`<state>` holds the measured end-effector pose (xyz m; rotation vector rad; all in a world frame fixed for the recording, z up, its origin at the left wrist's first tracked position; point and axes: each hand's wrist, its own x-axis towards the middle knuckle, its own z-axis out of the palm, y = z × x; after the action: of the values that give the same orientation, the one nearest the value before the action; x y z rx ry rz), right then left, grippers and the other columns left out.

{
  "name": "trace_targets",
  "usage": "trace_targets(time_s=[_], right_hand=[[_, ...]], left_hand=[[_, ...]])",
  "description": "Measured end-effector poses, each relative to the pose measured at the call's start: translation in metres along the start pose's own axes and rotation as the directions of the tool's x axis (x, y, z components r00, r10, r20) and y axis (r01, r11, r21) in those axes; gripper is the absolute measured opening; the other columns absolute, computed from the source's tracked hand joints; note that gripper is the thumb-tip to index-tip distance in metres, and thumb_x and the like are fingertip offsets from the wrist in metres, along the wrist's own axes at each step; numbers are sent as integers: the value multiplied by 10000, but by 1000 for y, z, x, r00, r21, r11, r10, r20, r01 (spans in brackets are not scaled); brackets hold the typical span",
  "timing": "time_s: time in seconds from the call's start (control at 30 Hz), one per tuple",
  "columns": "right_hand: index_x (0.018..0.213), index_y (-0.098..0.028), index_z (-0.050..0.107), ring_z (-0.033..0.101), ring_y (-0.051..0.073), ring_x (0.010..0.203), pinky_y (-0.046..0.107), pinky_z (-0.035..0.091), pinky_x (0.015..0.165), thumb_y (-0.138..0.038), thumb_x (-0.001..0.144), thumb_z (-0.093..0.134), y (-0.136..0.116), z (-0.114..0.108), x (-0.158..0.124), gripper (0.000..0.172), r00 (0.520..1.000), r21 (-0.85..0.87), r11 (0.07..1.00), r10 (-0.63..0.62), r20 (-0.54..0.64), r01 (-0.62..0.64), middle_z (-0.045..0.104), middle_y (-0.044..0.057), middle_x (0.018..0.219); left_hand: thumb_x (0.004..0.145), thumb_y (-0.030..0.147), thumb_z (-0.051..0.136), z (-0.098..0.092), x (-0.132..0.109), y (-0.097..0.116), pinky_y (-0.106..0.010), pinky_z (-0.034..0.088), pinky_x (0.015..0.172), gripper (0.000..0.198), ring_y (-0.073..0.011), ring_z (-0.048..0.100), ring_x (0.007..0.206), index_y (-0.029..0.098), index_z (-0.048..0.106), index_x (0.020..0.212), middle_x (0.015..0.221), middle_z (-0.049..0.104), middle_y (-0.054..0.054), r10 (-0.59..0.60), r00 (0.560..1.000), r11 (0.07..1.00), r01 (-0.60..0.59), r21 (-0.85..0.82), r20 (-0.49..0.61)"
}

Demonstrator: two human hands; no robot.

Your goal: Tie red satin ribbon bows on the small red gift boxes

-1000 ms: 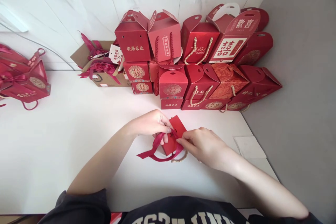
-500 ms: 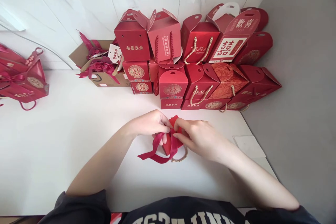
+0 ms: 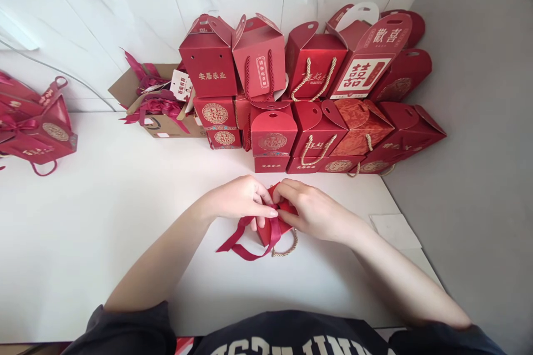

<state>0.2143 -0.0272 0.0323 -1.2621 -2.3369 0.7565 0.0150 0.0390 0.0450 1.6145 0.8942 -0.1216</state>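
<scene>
Over the feed I have the left hand (image 3: pixel 245 199) and right hand (image 3: pixel 314 211) meeting at the top of a small red box (image 3: pixel 264 233), directly beneath both grips. The left thumb, bent back half a second ago, now stretches toward the right thumb across a magenta ribbon (image 3: pixel 275 233). The right hand, farther right a second ago, works closer in, thumb and forefinger narrowly parted. Whether either hand pinches ribbon, I cannot tell. Ribbon tails trail below the left grip; a gold cord (image 3: pixel 295 241) curves below the right; stacked red boxes (image 3: pixel 318 130) stand beyond both.
</scene>
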Motion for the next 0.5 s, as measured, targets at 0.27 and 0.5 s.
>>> trace_targets(time_s=[0.27, 0.5], right_hand=[[1083, -224, 555, 541, 217, 1166, 435, 364, 1047, -59, 809, 522, 28, -8, 12, 322, 962, 38, 961, -274, 13, 273, 619, 67, 1210], [996, -208, 580, 580, 201, 942, 407, 398, 974, -141, 908, 501, 32, -4, 6, 135, 976, -18, 979, -206, -74, 205, 656, 55, 989]], left_hand=[[773, 254, 591, 19, -7, 9, -245, 412, 515, 110, -141, 602, 515, 200, 687, 778, 598, 673, 4, 100, 963, 936, -5, 352, -251], [860, 228, 503, 33, -11, -5, -278, 370, 570, 173, -139, 548, 554, 206, 665, 803, 635, 647, 4, 444, 816, 617, 19, 786, -369]])
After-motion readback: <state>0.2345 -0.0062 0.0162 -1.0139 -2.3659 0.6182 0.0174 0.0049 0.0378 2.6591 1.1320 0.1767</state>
